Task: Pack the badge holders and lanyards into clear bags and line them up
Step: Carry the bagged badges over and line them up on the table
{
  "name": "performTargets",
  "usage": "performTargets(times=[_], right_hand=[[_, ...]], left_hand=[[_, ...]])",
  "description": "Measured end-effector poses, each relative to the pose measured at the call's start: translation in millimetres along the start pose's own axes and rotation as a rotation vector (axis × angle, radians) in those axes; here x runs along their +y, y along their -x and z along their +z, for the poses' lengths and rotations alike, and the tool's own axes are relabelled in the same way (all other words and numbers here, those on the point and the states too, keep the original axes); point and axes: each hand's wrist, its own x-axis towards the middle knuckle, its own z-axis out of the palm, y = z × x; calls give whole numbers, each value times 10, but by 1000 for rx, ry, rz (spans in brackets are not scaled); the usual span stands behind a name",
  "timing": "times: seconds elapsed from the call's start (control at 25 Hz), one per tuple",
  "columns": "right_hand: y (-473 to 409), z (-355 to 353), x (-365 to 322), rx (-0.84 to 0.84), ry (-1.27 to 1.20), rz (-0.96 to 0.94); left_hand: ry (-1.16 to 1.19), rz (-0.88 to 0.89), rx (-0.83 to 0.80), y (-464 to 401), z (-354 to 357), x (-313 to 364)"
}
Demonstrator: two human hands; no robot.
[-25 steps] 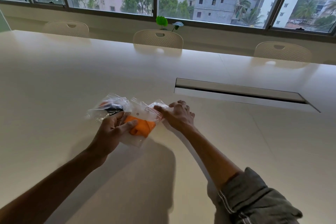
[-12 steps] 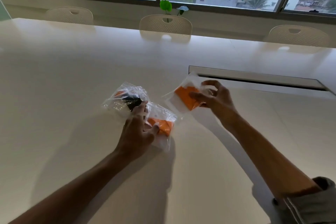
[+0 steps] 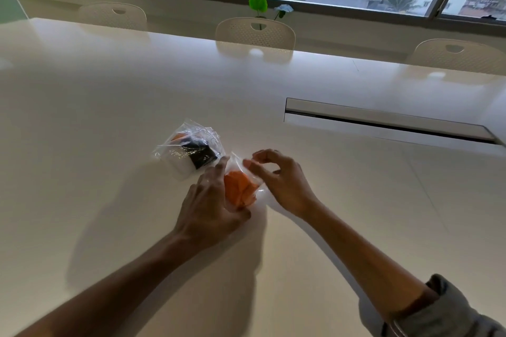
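Observation:
A clear bag with an orange lanyard (image 3: pixel 238 189) lies on the white table (image 3: pixel 109 123) between my two hands. My left hand (image 3: pixel 209 206) lies over the bag's left side, fingers stretched along it and thumb at its near edge. My right hand (image 3: pixel 283 185) is on the bag's right side, with thumb and fingertips pinched at the clear plastic near the top. I cannot tell whether one orange bag or two lie there. A second clear bag holding a black and orange item (image 3: pixel 191 152) rests just beyond my left fingertips, touched by neither hand.
A long recessed slot (image 3: pixel 383 123) runs across the table to the right of my hands. Three pale chairs (image 3: pixel 254 34) stand at the far edge, under a window sill with a small green plant (image 3: pixel 258 4).
One second ago both hands were on the pile of bags. Then my right hand lifted an orange-filled bag up and right. It is now back down beside my left hand.

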Motion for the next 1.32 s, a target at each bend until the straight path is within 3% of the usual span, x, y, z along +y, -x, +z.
performTargets(times=[0.2,0.44,0.68,0.92,1.2,1.32], right_hand=[[-308,46,130,105,-99,129],[-538,546,-53,-80,306,128],[-660,922,-296,29,346,241],[-674,973,-353,160,-16,283],[-557,1023,-728,398,-451,330],[-605,1300,-1010,361,-537,325]], left_hand=[[-210,86,57,-11,-169,13],[-262,-4,193,-42,-596,-287],[-299,-80,235,-69,-1081,-876],[-304,-26,147,-354,-1459,-1443],[-214,90,24,-446,-1344,-1666],[-71,67,-50,-428,-1411,-1672]])
